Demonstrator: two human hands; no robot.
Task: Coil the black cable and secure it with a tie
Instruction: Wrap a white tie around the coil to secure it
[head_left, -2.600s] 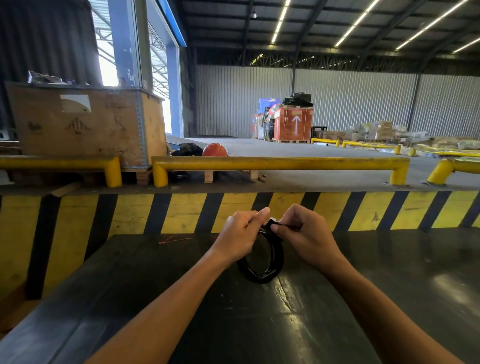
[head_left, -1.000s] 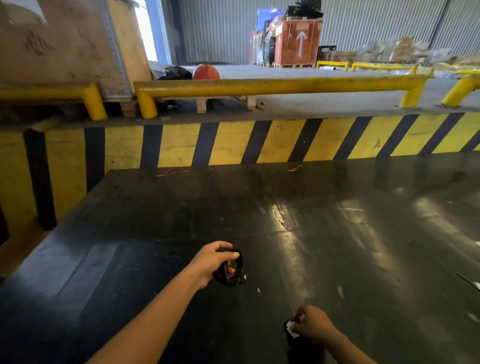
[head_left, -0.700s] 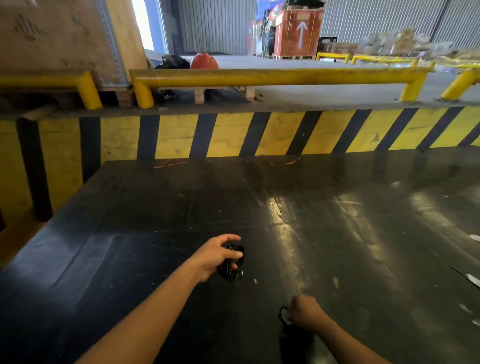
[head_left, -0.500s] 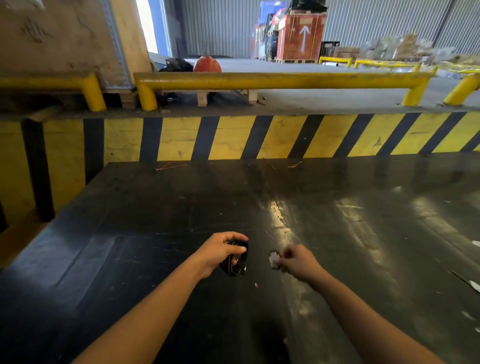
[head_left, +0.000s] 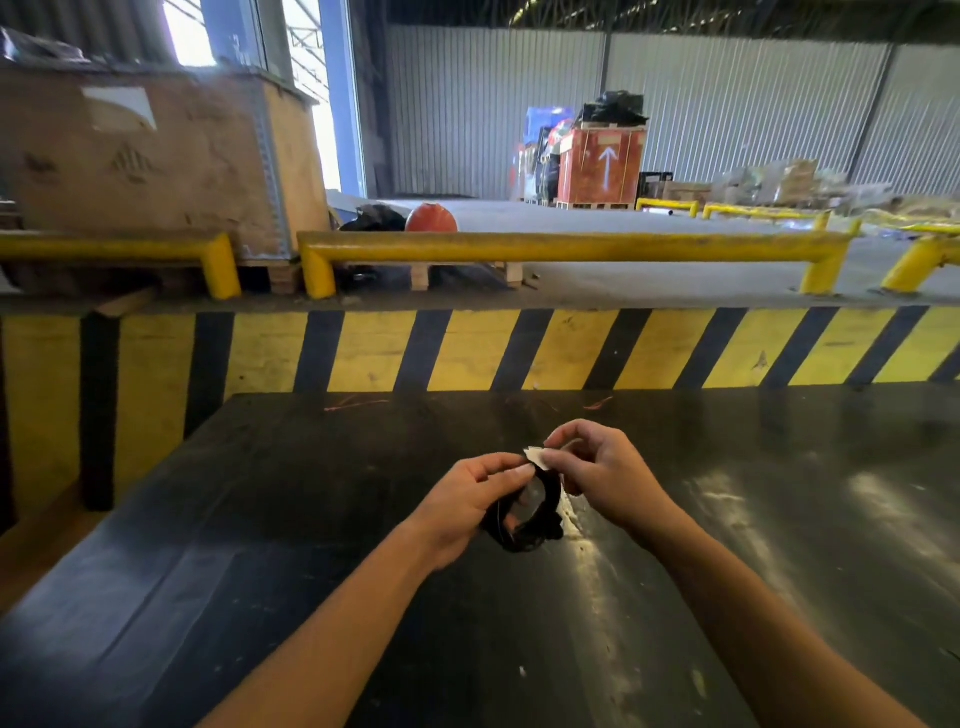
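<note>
The black cable (head_left: 540, 514) is wound into a small coil, held upright just above the dark table (head_left: 260, 571). My left hand (head_left: 467, 501) grips the coil's left side, thumb on top. My right hand (head_left: 597, 473) pinches a small white tie (head_left: 535, 456) at the top of the coil, right where my left thumb rests. Part of the coil is hidden behind my left fingers.
A yellow-and-black striped barrier (head_left: 467, 348) runs along the table's far edge. Behind it are yellow guard rails (head_left: 561, 247), a large wooden crate (head_left: 150, 161) at the left and a red crate (head_left: 602, 161) far back. Small white scraps (head_left: 522, 672) lie on the near table.
My right hand rose from the near table with the white tie and met the coil. My left hand lifted the coil a little. The camera tilted up.
</note>
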